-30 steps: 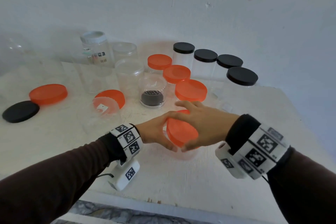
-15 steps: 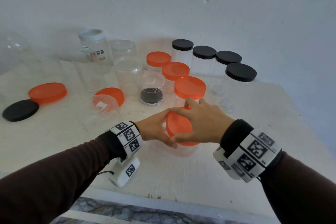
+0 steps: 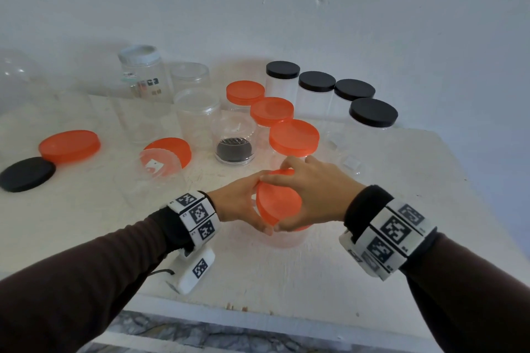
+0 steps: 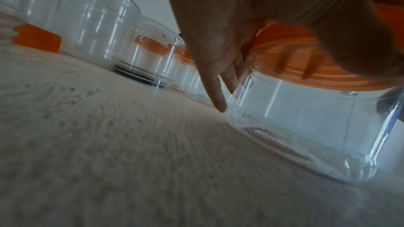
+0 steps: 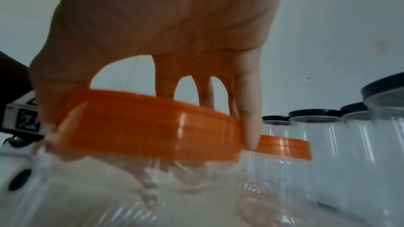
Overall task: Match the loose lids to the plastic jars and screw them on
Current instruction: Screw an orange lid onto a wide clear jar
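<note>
At the white table point(image 3: 372, 252), your hands work one clear jar point(image 3: 286, 239) near the front edge. Your right hand point(image 3: 312, 195) spreads over its orange lid point(image 3: 276, 203), fingertips point(image 5: 250, 127) and thumb clamped on the rim; the lid sits tilted on the jar's mouth. Your left hand point(image 3: 238, 203) curls around the jar's side, just under the lid. Behind stand capped jars point(image 3: 294, 137); two loose orange lids point(image 3: 69, 146) and a black lid point(image 3: 27, 173) lie at left.
</note>
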